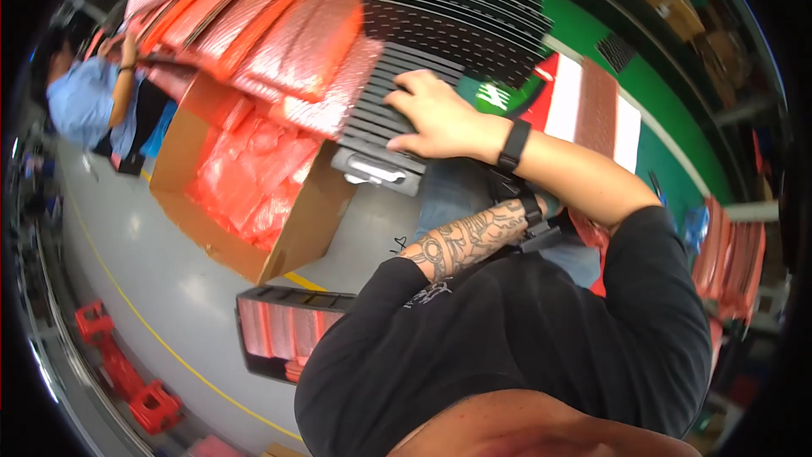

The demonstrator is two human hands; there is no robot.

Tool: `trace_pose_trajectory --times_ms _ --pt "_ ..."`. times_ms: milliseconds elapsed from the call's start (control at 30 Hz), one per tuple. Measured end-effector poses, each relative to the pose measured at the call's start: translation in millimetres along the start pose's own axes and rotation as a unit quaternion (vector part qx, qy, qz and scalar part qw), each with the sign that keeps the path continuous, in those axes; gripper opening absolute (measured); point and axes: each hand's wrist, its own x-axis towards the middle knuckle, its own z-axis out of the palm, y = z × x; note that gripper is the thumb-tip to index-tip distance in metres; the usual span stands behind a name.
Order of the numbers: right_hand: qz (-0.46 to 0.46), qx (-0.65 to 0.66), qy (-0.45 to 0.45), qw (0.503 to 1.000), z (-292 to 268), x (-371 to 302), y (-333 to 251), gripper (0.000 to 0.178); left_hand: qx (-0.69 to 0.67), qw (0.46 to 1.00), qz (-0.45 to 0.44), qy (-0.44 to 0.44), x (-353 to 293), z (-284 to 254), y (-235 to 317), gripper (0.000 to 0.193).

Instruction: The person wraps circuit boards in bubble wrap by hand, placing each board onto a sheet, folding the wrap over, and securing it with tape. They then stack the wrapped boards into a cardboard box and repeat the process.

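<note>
My right hand (434,115) reaches across to the left, fingers spread, over a grey slatted panel (372,110). Its fingertips lie at the slats, and I see nothing held in it. A black band circles that wrist. Below it, my tattooed left forearm (469,237) crosses to the right, and the left hand is hidden around my right forearm. A silver-grey handle-like part (370,171) sits at the panel's near end. Pink bubble-wrap pouches (296,42) are stacked left of the panel. Black slotted sheets (457,13) lie beyond it.
An open cardboard box (317,220) with pink plastic film (249,178) stands at the left. Below it is a black crate (254,364) of pink packs. A co-worker in a blue shirt (85,101) works at the far left. Red plastic stands (155,406) are on the floor.
</note>
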Motion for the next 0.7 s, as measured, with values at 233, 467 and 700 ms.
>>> trace_pose_trajectory --times_ms 233,467,700 --pt "-0.007 -0.085 -0.059 0.995 -19 -21 -12 0.077 -0.069 0.992 -0.097 0.031 15 19 -9 0.028" --pt "0.076 0.1 0.105 0.987 -111 -126 -32 0.039 -0.084 0.987 -0.132 -0.036 6 -5 39 0.036" --pt "0.452 0.111 0.387 0.796 -144 -331 68 0.033 -0.214 0.969 -0.119 -0.031 10 6 38 0.046"
